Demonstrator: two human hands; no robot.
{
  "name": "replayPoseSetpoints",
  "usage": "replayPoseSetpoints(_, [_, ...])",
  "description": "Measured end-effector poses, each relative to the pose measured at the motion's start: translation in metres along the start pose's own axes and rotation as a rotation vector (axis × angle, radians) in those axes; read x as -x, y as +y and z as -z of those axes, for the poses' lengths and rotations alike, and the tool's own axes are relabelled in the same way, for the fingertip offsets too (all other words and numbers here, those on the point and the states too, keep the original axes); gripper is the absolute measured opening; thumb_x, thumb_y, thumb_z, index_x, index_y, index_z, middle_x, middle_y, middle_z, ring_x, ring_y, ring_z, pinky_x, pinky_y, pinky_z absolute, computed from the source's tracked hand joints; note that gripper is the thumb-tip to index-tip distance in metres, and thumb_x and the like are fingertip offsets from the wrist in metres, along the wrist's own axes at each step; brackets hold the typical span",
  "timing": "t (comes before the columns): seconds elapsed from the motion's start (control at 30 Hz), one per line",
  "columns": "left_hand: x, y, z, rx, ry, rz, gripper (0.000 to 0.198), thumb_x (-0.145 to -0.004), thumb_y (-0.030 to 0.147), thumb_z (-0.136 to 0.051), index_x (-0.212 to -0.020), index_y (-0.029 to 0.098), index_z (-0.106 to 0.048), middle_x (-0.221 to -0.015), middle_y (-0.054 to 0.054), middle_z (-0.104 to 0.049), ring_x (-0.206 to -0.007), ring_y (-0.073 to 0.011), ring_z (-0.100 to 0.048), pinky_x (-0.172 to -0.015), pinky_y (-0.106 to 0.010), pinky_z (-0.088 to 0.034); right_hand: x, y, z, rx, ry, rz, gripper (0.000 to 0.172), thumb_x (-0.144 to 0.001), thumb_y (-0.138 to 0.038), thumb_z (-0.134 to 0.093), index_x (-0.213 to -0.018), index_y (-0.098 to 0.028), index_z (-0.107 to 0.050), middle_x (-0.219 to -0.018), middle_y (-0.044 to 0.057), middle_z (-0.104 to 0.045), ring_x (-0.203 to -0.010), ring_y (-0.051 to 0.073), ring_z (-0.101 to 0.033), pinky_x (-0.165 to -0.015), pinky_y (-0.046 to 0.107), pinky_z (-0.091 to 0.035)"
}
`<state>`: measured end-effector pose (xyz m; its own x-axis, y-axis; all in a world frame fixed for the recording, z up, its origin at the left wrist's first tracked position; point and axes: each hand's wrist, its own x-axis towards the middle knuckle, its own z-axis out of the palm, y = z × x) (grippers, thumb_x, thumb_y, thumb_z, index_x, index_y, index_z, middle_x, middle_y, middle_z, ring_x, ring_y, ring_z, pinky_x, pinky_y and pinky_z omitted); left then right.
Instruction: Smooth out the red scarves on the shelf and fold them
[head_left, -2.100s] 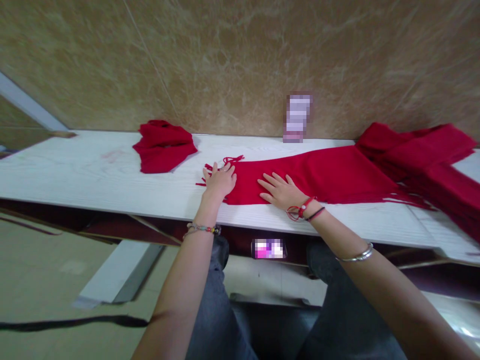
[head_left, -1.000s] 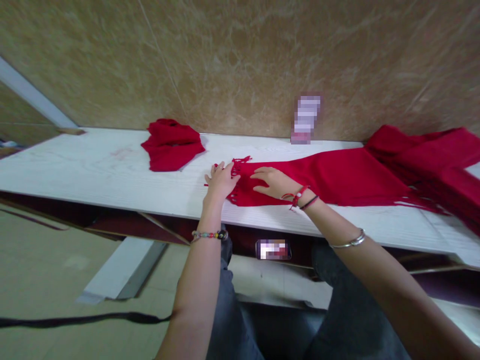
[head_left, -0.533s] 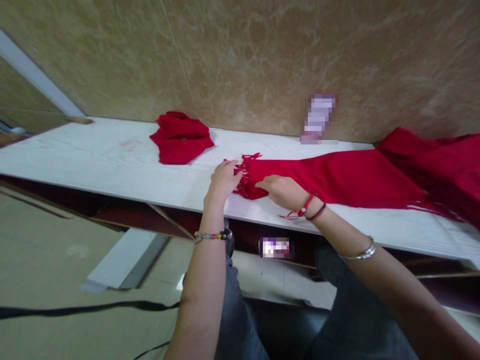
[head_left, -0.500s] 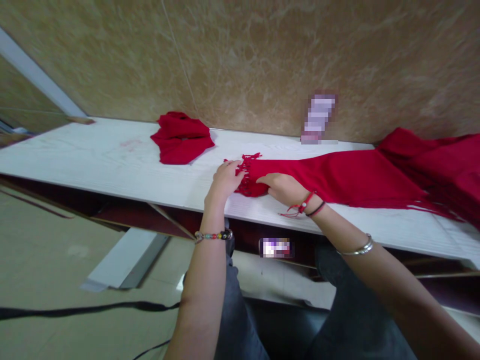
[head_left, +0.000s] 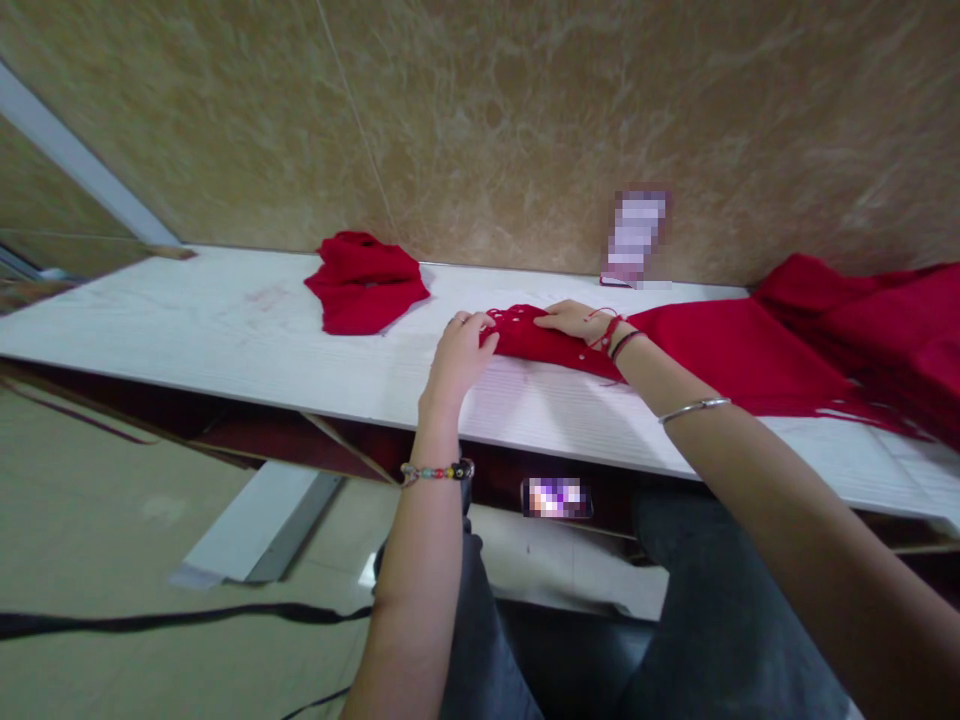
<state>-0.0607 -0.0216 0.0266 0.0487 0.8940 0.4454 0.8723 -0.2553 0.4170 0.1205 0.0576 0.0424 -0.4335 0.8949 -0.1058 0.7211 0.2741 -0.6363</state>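
A long red fringed scarf [head_left: 697, 350] lies along the white shelf top, its left end narrowed and folded. My left hand [head_left: 459, 352] is closed at that left end, with thumb and fingers on the fringe. Further right along the same strip, my right hand [head_left: 576, 318] grips the folded cloth from above, fingers partly hidden by the hand. Between my hands, small holes show in the knotted fringe. A separate folded red cloth [head_left: 367, 290] lies to the left, apart from my hands.
The white shelf top [head_left: 225, 330] runs along a marbled tan wall [head_left: 487, 130]. A blurred pink-and-white item [head_left: 634, 235] leans there. Bunched red fabric [head_left: 885, 320] fills the right end. Below the front edge are a lit phone [head_left: 556, 497] and a pale long box [head_left: 259, 525].
The scarf's left end has been turned over, its near edge now farther from me, and the fringe faces up. My right hand moved away and slightly right; my left shifted slightly right.
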Motion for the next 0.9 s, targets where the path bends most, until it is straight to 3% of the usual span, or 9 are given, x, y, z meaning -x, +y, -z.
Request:
replayPoseSetpoints(0.1, [0.001, 0.001, 0.002, -0.004, -0.007, -0.01, 0.014, -0.082, 0.015, -0.051, -0.093, 0.015, -0.06, -0.095, -0.008, -0.06, -0.093, -0.0197, -0.056, -0.089, -0.032, -0.042, 0.015, 0.0, -0.002, -0.128, -0.096, 0.012, 0.034, -0.085, -0.04, -0.051, -0.09, -0.012, -0.069, -0.093, 0.01, -0.07, -0.079, 0.017, -0.062, -0.073, 0.028, -0.049])
replayPoseSetpoints(0.2, [0.002, 0.004, 0.007, 0.014, 0.062, -0.029, 0.014, -0.085, 0.015, -0.047, -0.092, 0.016, -0.059, -0.094, -0.007, -0.061, -0.092, -0.0183, -0.056, -0.087, -0.031, -0.043, 0.034, -0.003, -0.006, -0.212, -0.319, 0.18, 0.04, -0.084, -0.046, -0.05, -0.097, -0.013, -0.069, -0.098, 0.01, -0.069, -0.083, 0.016, -0.062, -0.075, 0.029, -0.049])
replayPoseSetpoints(0.27, [0.002, 0.005, 0.011, 0.013, 0.113, -0.032, 0.016, -0.086, 0.016, -0.044, -0.09, 0.016, -0.059, -0.092, -0.006, -0.061, -0.09, -0.0178, -0.056, -0.085, -0.03, -0.043, 0.046, -0.005, -0.009, -0.146, -0.387, 0.288, 0.035, -0.081, -0.042, -0.056, -0.1, -0.015, -0.069, -0.1, 0.008, -0.069, -0.086, 0.017, -0.061, -0.077, 0.03, -0.048])
replayPoseSetpoints(0.4, [0.004, 0.004, 0.016, -0.003, 0.098, -0.017, 0.018, -0.087, 0.019, -0.042, -0.088, 0.016, -0.06, -0.088, -0.006, -0.063, -0.086, -0.0173, -0.057, -0.083, -0.029, -0.043, 0.065, -0.008, -0.02, 0.127, -0.216, 0.482, 0.027, -0.074, -0.029, -0.065, -0.099, -0.018, -0.069, -0.101, 0.006, -0.068, -0.088, 0.017, -0.061, -0.081, 0.03, -0.045])
replayPoseSetpoints(0.53, [0.006, 0.003, 0.016, -0.012, 0.017, 0.008, 0.02, -0.085, 0.018, -0.042, -0.09, 0.018, -0.061, -0.09, -0.005, -0.065, -0.087, -0.0171, -0.058, -0.083, -0.029, -0.044, 0.079, -0.009, -0.039, 0.333, -0.055, 0.635, 0.019, -0.079, -0.022, -0.06, -0.093, -0.014, -0.069, -0.097, 0.009, -0.066, -0.089, 0.018, -0.058, -0.079, 0.029, -0.044])
replayPoseSetpoints(0.73, [0.007, 0.0, 0.015, -0.002, -0.094, 0.016, 0.021, -0.083, 0.017, -0.043, -0.089, 0.017, -0.063, -0.09, -0.005, -0.067, -0.085, -0.0172, -0.061, -0.082, -0.029, -0.045, 0.085, -0.011, -0.054, 0.493, 0.078, 0.631, 0.021, -0.085, -0.015, -0.047, -0.081, -0.014, -0.068, -0.089, 0.009, -0.064, -0.083, 0.016, -0.055, -0.071, 0.026, -0.04])
replayPoseSetpoints(0.83, [0.008, -0.001, 0.017, 0.071, -0.256, -0.031, 0.018, -0.081, 0.019, -0.047, -0.087, 0.017, -0.064, -0.087, -0.004, -0.068, -0.081, -0.0161, -0.061, -0.078, -0.027, -0.046, 0.081, -0.01, -0.051, 0.436, 0.067, 0.579, 0.018, -0.082, -0.012, -0.049, -0.08, -0.012, -0.067, -0.082, 0.007, -0.063, -0.077, 0.014, -0.054, -0.07, 0.025, -0.039])
replayPoseSetpoints(0.9, [0.01, 0.001, 0.019, 0.137, -0.465, -0.081, 0.013, -0.075, 0.022, -0.056, -0.084, 0.017, -0.064, -0.085, -0.003, -0.067, -0.078, -0.0154, -0.061, -0.074, -0.025, -0.046, 0.079, -0.009, -0.047, 0.393, 0.024, 0.606, 0.014, -0.081, -0.013, -0.053, -0.082, -0.013, -0.067, -0.082, 0.007, -0.063, -0.076, 0.014, -0.054, -0.07, 0.026, -0.04])
